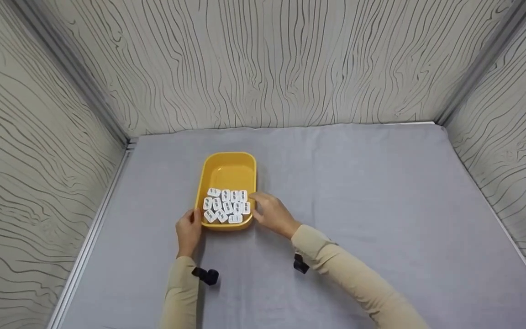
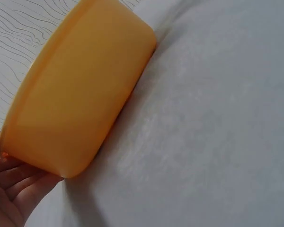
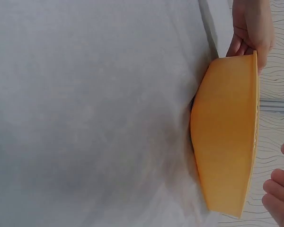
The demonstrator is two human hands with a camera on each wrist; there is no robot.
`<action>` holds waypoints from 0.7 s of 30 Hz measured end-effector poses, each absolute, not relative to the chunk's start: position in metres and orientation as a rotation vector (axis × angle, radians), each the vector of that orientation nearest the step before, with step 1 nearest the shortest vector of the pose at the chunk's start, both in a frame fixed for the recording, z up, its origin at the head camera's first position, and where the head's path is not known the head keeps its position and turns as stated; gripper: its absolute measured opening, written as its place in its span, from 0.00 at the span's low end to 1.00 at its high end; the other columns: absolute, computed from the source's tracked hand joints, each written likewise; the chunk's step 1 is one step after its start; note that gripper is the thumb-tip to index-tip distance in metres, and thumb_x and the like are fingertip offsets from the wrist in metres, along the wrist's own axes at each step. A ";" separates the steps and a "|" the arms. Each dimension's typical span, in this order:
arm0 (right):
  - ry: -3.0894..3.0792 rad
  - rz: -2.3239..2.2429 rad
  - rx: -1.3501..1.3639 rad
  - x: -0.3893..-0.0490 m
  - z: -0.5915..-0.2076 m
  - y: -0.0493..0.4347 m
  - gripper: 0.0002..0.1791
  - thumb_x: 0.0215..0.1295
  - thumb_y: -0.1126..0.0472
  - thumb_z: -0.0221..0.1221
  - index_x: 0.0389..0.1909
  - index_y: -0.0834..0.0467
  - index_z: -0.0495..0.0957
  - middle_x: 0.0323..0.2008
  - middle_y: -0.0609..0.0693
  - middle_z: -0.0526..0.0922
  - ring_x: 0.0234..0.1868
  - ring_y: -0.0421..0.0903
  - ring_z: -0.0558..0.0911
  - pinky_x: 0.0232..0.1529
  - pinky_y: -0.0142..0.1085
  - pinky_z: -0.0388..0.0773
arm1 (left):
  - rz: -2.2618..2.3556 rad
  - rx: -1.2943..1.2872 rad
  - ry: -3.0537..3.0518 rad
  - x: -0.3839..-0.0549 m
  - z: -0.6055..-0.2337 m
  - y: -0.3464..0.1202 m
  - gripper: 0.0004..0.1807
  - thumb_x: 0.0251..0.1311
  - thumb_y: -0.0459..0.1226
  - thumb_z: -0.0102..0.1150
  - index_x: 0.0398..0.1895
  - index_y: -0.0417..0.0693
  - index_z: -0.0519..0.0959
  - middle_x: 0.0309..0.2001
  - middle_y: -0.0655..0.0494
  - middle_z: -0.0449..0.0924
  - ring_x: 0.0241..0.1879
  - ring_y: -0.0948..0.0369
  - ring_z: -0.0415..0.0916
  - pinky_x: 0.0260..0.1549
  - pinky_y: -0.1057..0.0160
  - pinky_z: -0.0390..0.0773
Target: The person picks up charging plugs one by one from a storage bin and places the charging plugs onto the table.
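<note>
A yellow plastic tub (image 1: 228, 173) with rounded corners stands on the cloth. Several small white rounded tiles (image 1: 227, 207) with dark marks lie in its near half. My left hand (image 1: 189, 232) grips the tub's near left side, thumb at the rim and fingers against the outer wall, as the left wrist view also shows with the tub's wall (image 2: 80, 90). At the right rim, my right hand (image 1: 273, 214) hovers with its fingers bent loosely. In the right wrist view, that hand's fingers (image 3: 279, 187) stand apart from the tub (image 3: 227, 127), with nothing visible between them.
A grey cloth (image 1: 381, 205) covers the table. Wood-grain patterned panels (image 1: 267, 64) rise at the back and both sides, joined by grey metal posts (image 1: 76, 73). Small black devices (image 1: 209, 276) are strapped at both wrists, over beige sleeves.
</note>
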State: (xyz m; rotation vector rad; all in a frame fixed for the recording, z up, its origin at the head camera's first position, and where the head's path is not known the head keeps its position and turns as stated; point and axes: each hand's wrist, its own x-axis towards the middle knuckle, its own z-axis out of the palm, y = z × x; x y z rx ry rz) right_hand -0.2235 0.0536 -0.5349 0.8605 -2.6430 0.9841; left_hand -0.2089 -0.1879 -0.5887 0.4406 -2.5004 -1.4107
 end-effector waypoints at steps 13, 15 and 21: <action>-2.688 0.951 0.939 -0.241 -0.537 0.032 0.17 0.61 0.71 0.57 0.51 0.69 0.76 0.52 0.64 0.82 0.56 0.58 0.80 0.60 0.45 0.77 | -1.549 0.513 -2.506 -0.210 -0.588 -0.196 0.18 0.70 0.39 0.49 0.49 0.32 0.80 0.48 0.36 0.83 0.41 0.56 0.76 0.40 0.68 0.74; -2.687 0.949 0.944 -0.243 -0.539 0.031 0.17 0.62 0.71 0.57 0.52 0.70 0.76 0.52 0.64 0.82 0.56 0.59 0.80 0.61 0.45 0.77 | -1.551 0.519 -2.502 -0.210 -0.589 -0.196 0.18 0.70 0.39 0.50 0.48 0.31 0.80 0.47 0.35 0.83 0.41 0.56 0.76 0.40 0.68 0.74; -2.700 0.930 0.944 -0.246 -0.544 0.031 0.18 0.62 0.71 0.56 0.53 0.71 0.76 0.53 0.66 0.81 0.57 0.60 0.79 0.62 0.46 0.75 | -1.576 0.557 -2.472 -0.210 -0.591 -0.192 0.18 0.70 0.39 0.50 0.47 0.31 0.80 0.45 0.35 0.83 0.40 0.56 0.76 0.38 0.69 0.74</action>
